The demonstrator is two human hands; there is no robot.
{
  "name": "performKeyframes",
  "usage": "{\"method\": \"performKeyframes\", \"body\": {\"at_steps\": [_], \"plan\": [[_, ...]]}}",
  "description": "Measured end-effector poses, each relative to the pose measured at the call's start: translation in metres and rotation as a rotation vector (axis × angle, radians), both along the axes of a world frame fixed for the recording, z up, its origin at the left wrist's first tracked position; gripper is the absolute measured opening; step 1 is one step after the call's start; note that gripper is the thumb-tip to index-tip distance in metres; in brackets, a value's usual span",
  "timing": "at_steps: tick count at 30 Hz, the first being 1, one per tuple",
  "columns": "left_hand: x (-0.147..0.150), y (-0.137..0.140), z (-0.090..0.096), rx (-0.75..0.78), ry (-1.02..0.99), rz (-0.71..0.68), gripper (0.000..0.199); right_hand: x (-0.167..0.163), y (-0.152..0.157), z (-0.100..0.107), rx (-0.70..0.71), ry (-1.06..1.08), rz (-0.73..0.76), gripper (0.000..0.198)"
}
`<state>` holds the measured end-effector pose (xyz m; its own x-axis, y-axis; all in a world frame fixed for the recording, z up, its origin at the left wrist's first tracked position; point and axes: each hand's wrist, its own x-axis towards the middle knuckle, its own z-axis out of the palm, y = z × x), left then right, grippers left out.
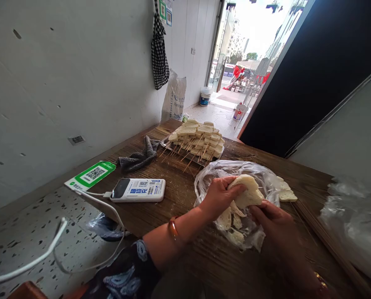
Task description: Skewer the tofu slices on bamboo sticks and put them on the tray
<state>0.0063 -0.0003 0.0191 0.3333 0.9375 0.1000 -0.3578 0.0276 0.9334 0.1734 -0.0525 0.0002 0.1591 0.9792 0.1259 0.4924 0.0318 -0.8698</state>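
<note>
Nearest, the right hand (275, 222) touches a pale slab's (247, 191) lower right edge above the plastic bag (208, 174); whether its fingers clamp, I cannot tell. The left hand (223, 194) pinches the slab firmly. Skewers (327, 238) border the bag's right; leftward, tabletop (179, 199) runs to a corded device (145, 191). Beyond the bag, a loaded tray (166, 143) limits reach.

Slice (248, 192), pale cream, flattish, rounded upper edge, lightly pitted surface, tilted, held aloft, edges partly covered, at four o'clock from the view's centre
</note>
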Motion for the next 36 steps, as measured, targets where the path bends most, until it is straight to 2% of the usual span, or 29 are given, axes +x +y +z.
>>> {"method": "performKeyframes", "body": {"at_steps": [6, 10, 15, 25, 27, 30, 33, 36], "plan": [[-0.005, 0.012, -0.004, -0.122, -0.151, 0.025, 0.038, 0.003, 0.004, 0.004, -0.013, 0.0, 0.111, 0.025], [-0.01, 0.022, -0.006, -0.169, -0.229, 0.067, 0.036, 0.008, 0.006, 0.002, 0.078, -0.072, 0.135, 0.026], [-0.008, 0.023, -0.008, -0.153, -0.204, 0.039, 0.032, 0.007, 0.008, -0.003, 0.199, -0.096, 0.103, 0.023], [0.002, 0.016, -0.013, -0.158, -0.112, -0.053, 0.04, 0.003, 0.01, -0.004, 0.25, -0.074, 0.119, 0.019], [-0.001, 0.019, -0.011, -0.148, -0.124, -0.033, 0.047, 0.008, 0.012, -0.003, 0.255, -0.056, 0.088, 0.019], [-0.007, 0.025, -0.008, -0.117, -0.143, 0.03, 0.052, 0.023, 0.016, 0.002, 0.259, 0.023, -0.055, 0.02], [-0.009, 0.029, -0.007, -0.07, -0.087, 0.062, 0.046, 0.039, 0.02, 0.006, 0.255, 0.18, -0.215, 0.024], [-0.007, 0.028, -0.009, 0.014, 0.045, 0.086, 0.039, 0.048, 0.023, 0.005, 0.28, 0.325, -0.262, 0.024]]}}
